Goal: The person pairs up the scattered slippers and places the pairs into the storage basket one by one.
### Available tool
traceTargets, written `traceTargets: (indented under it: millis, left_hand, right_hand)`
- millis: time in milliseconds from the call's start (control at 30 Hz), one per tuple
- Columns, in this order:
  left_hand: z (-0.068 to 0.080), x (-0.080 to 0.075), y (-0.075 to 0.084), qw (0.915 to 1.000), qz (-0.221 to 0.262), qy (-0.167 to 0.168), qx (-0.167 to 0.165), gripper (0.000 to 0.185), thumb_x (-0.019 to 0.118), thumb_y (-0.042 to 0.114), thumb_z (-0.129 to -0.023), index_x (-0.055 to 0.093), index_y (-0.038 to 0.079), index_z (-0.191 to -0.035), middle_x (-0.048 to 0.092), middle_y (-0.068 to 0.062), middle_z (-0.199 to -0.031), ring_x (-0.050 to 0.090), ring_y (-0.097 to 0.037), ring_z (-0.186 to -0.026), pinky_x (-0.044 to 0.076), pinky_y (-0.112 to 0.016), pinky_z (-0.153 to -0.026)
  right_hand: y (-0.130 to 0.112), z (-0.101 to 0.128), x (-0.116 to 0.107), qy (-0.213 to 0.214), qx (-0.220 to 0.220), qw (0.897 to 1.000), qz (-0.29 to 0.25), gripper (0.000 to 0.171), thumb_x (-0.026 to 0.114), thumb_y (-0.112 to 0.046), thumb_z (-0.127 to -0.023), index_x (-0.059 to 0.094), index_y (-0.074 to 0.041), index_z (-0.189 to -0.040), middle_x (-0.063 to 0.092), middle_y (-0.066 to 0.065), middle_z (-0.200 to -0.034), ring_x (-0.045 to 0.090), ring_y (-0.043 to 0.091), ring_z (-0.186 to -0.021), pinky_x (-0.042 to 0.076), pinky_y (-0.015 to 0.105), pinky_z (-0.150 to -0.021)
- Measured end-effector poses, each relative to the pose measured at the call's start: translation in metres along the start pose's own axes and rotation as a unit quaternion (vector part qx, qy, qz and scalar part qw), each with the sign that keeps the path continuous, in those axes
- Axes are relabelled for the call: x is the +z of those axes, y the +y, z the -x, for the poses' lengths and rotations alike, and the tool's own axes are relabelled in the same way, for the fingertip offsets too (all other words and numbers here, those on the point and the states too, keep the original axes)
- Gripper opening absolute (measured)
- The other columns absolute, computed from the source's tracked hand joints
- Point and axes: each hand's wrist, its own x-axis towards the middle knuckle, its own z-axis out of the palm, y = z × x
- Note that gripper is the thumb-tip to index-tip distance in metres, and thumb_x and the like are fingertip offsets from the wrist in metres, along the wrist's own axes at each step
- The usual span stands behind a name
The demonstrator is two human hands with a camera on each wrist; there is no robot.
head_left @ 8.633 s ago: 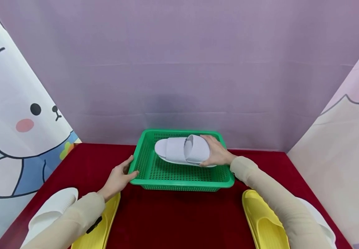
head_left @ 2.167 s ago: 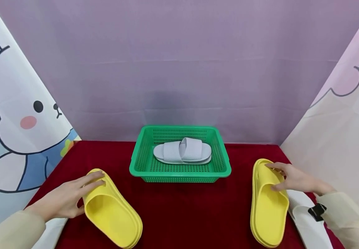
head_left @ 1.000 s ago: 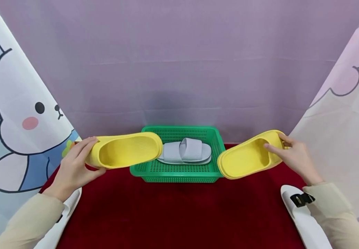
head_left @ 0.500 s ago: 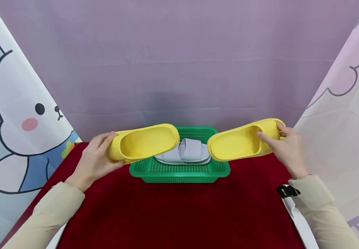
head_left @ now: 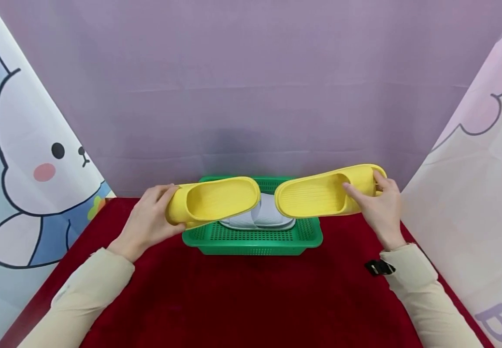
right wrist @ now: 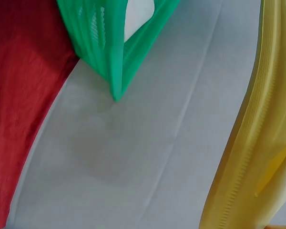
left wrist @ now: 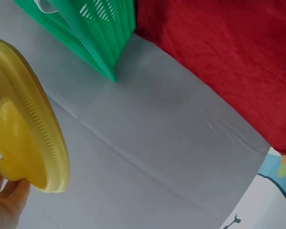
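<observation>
Below slippers (head_left: 216, 200), green basket (head_left: 251, 239), grey slides (head_left: 257, 217)

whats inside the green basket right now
A pale grey slipper lies in the green basket. Its ends are covered by the two yellow slippers, one held by the left hand and one by the right hand, so most of the basket floor behind them is hidden.

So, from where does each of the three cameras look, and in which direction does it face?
Head: from above, forward and down at green basket; both hands, sleeves show.
Left wrist: beside left hand, past left yellow slipper toward the basket.
Right wrist: along right yellow slipper toward the basket; no hand shows.
All share the basket, red cloth.
</observation>
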Motion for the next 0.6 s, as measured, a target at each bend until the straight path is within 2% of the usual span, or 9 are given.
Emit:
traceTargets:
  millis: [100,267,600]
  left_hand:
    - [-0.006,0.003,0.006,0.9998,-0.002,-0.017,-0.005,0.079,0.084,0.029,-0.054,0.053,0.001,-0.121,0.052,-0.017,-0.117,0.048,-0.033,-0.107,0.049,-0.05,-0.082]
    - [-0.017,0.007,0.015,0.9995,-0.006,-0.031,-0.007,0.08,0.083,0.029,-0.055,0.052,0.002,-0.123,0.051,-0.016,-0.117,0.047,-0.033,-0.108,0.048,-0.05,-0.083]
    - [-0.026,0.017,0.033,0.999,-0.017,-0.042,0.005,0.079,0.084,0.032,-0.056,0.051,0.005,-0.122,0.05,-0.015,-0.12,0.046,-0.032,-0.109,0.052,-0.047,-0.078]
  right_hand:
    - [-0.004,0.002,0.01,0.008,-0.004,1.0,-0.015,0.078,0.072,-0.046,-0.072,0.045,-0.01,-0.136,0.05,0.015,-0.113,0.046,0.022,-0.099,0.039,0.015,-0.069]
    - [-0.012,0.003,0.026,0.024,-0.026,0.999,-0.027,0.07,0.074,-0.046,-0.07,0.055,-0.01,-0.126,0.05,0.013,-0.103,0.046,0.022,-0.094,0.039,0.021,-0.07]
    - [-0.021,0.01,0.051,0.018,-0.034,0.999,-0.031,0.084,0.074,-0.048,-0.069,0.046,-0.004,-0.134,0.048,0.017,-0.106,0.044,0.027,-0.092,0.037,0.03,-0.075]
